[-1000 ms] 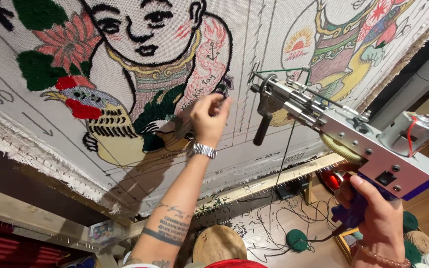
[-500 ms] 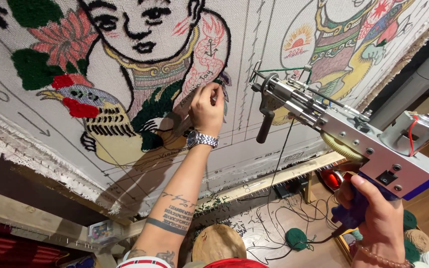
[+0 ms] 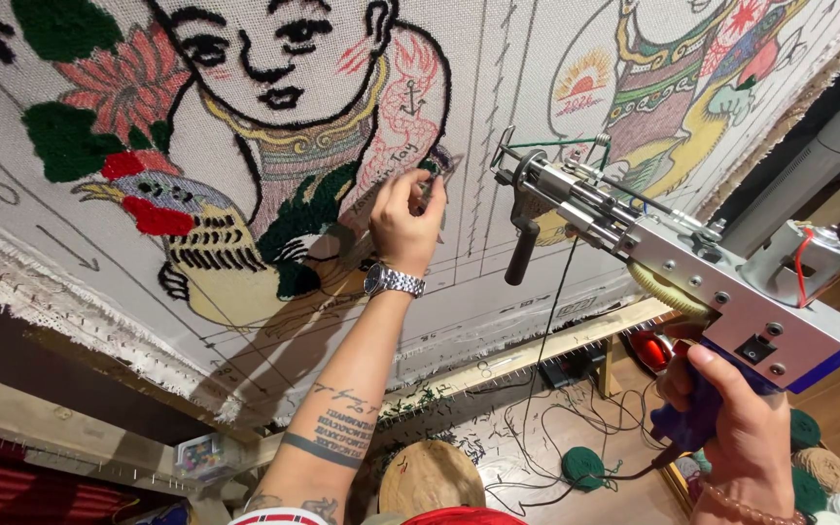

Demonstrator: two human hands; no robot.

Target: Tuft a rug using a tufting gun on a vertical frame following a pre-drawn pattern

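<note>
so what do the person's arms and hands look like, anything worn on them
Both arms are bare, no sleeves or gloves. The left hand has a silver metal-link wristwatch at the wrist, and dark tattoos of script lines and a band run along that forearm. The right hand wears a reddish-brown bead bracelet.

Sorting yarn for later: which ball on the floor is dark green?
The yarn ball under the tufting gun, alone on the floor; the others at right are tan and white.
</note>
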